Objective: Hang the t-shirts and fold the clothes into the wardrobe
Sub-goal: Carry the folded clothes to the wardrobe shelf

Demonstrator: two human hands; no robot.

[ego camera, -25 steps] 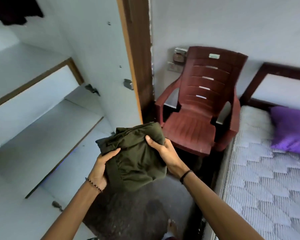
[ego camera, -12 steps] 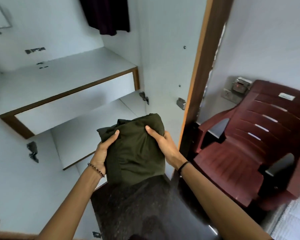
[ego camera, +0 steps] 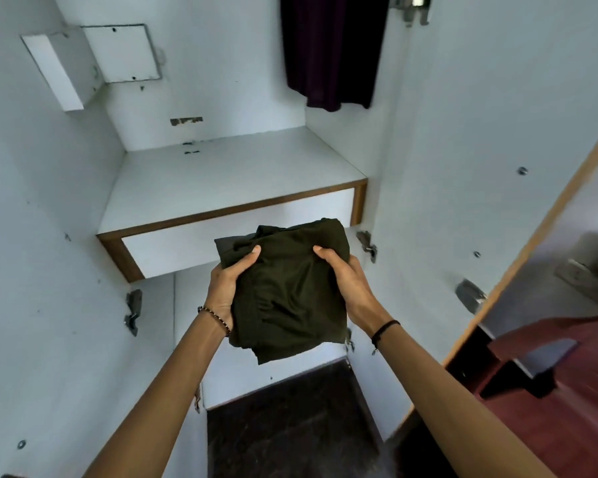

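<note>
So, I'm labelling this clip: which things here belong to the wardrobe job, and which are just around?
Job: folded olive garment, gripped by left hand and right hand; wardrobe shelf; dark hanging garment.
Just around: maroon chair; door hinge.

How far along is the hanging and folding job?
Done: a dark purple garment hangs high in the white wardrobe. In hand: the left hand and right hand grip a folded olive-green garment in front of the wood-edged shelf. Left: setting it down there; no other clothes show.
</note>
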